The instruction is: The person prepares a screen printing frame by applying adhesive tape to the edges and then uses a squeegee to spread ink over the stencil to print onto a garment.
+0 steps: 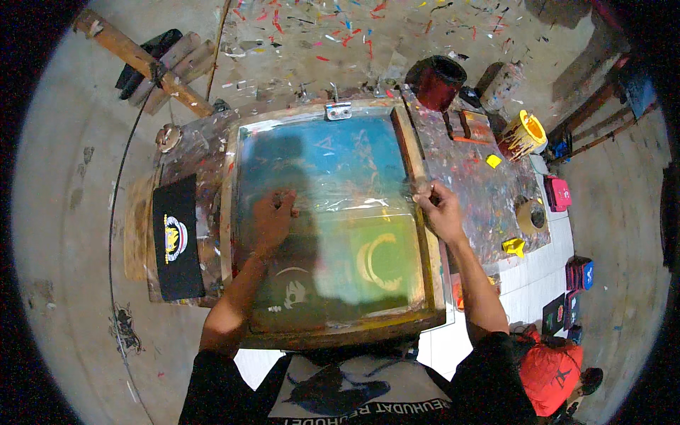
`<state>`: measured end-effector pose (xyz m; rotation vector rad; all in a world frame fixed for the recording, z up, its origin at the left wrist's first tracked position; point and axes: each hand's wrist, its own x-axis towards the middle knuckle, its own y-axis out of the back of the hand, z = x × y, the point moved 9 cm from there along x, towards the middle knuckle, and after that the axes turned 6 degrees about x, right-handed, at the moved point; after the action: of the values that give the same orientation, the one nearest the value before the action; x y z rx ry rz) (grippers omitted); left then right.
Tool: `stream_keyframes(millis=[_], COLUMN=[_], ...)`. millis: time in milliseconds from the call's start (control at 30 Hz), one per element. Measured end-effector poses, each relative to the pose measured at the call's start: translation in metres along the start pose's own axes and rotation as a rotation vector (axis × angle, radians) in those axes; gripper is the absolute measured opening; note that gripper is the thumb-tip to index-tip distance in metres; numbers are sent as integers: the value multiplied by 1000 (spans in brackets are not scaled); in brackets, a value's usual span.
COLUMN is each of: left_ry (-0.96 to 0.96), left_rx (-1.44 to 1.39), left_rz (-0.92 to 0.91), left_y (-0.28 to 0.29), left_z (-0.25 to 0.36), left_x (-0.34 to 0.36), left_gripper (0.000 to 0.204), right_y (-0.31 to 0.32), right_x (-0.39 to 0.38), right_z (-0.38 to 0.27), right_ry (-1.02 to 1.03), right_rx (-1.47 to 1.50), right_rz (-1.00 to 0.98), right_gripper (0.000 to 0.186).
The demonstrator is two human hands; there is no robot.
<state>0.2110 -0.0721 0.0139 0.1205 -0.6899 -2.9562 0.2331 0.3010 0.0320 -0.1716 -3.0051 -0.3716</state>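
Note:
A wooden-framed printing screen (pixel 418 177) lies in front of me, its mesh blue at the far part and yellow-green at the near part, with pale printed shapes. Across the middle of the mesh stretches a wrinkled, shiny clear strip (pixel 354 204) that looks like tape. Over the left part of the mesh, in shadow, my left hand (pixel 275 212) is closed in a pinch at the strip's left end. My right hand (pixel 440 205) pinches at the right frame rail, by the strip's other end. The fingertips' exact hold is hard to make out.
A black cloth with a printed emblem (pixel 177 237) lies left of the frame. A metal hinge clamp (pixel 338 111) sits at its far edge. To the right are a dark red can (pixel 440 83), a yellow-dripped paint pot (pixel 523 134) and a tape roll (pixel 530 215).

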Motion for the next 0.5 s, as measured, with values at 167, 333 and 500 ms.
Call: stream_keyframes(millis=[167,333,500], left_ry=[-171,-260,-187], left_rx=[60,-55,-89], left_rz=[213,-189,-382], left_y=[0,-12,-16], left_z=[-11,-24,-11], left_x=[4,11,0], left_gripper=[12,23,42], right_y=[-10,-20,-28], right_x=[4,-1,-14], right_z=[-12,-30,-46], right_ry=[82,230,349], right_rx=[-291,-435,-535], right_rz=[134,-5,-248], right_gripper=[19,12,27])
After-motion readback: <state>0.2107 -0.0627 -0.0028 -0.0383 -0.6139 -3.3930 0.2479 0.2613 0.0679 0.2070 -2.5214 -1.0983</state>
